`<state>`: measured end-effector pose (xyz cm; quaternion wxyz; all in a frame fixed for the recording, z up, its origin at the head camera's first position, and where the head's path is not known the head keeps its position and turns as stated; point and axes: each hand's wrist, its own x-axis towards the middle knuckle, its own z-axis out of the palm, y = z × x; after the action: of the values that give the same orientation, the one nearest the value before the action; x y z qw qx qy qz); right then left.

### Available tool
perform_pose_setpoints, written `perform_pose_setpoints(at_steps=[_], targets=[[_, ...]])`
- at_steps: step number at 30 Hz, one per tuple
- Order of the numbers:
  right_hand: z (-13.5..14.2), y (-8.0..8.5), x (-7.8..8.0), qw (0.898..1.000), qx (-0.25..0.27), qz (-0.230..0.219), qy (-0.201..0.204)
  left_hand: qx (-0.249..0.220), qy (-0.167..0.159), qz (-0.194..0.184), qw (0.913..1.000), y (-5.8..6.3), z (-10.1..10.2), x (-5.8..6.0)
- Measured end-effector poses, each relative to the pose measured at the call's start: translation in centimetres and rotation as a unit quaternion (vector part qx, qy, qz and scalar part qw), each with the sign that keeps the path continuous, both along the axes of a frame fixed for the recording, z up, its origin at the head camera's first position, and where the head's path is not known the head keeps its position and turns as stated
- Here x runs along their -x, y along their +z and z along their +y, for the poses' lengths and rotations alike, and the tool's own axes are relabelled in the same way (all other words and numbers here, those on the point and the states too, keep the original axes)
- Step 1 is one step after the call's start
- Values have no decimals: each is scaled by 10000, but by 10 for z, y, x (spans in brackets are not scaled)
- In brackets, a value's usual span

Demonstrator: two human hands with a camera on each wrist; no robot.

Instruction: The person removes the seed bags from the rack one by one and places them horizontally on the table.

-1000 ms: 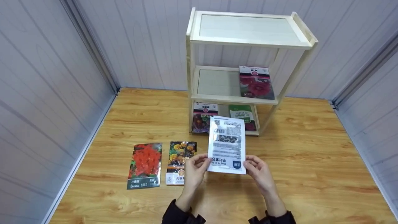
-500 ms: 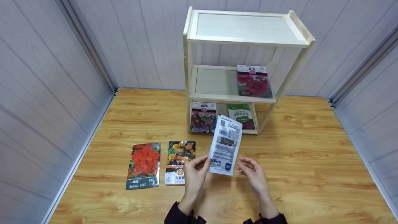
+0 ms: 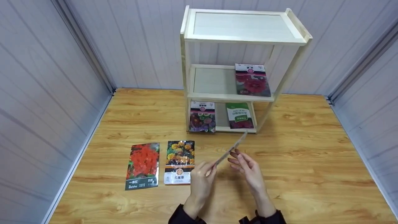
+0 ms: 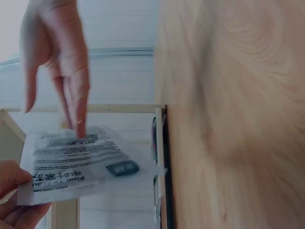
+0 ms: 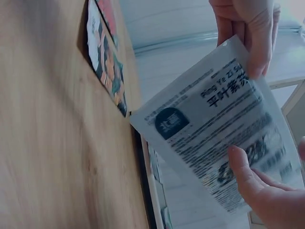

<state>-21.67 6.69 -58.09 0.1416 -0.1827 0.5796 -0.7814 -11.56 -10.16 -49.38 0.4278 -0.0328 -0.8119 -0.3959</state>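
Observation:
My left hand pinches a white seed packet by one end, above the table. From the head view the packet stands almost edge-on, slanting up to the right. Its printed back, with Chinese lettering and a dark blue badge, shows in the right wrist view. My right hand is just right of the packet, fingers loosely bent, with fingertips at the printed back. Flat on the table to the left lie a red-flower packet and an orange-marigold packet.
A pale wooden shelf rack stands behind the hands. Its middle shelf bears a pink-flower packet. On the bottom shelf are a mixed-flower packet and a green-and-white packet. Panelled walls enclose the table.
The packet has turned from showing its back to nearly edge-on in the head view. My right hand has let go of its edge, and its fingers now lie beside the printed back.

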Motion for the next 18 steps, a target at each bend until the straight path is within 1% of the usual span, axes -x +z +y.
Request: perform_pose_setpoints(at_steps=[2, 3, 5, 7, 9, 14, 18], targets=[[-1, -8, 3, 9997, 194, -170, 8, 493, 96, 154, 9986, -3, 1, -1], [-2, -16, 6, 9993, 219, -311, -48, 750, 151, 237, 9968, -4, 2, -2], [-3, -18, 7, 9977, 368, -552, -145, 1189, 230, 411, 9918, -7, 3, -2], [-3, -19, 7, 9963, 397, -724, -257, 1521, 289, 562, 9863, -9, 4, -2], [-4, -19, 7, 9947, 446, -859, -355, 1730, 258, 657, 9824, -10, 4, -3], [-3, -20, 8, 9908, 577, -1066, -601, 2084, 88, 775, 9749, -13, 4, -4], [-1, -18, 6, 9901, 577, -1054, -727, 2328, 35, 1001, 9673, -15, 5, -4]])
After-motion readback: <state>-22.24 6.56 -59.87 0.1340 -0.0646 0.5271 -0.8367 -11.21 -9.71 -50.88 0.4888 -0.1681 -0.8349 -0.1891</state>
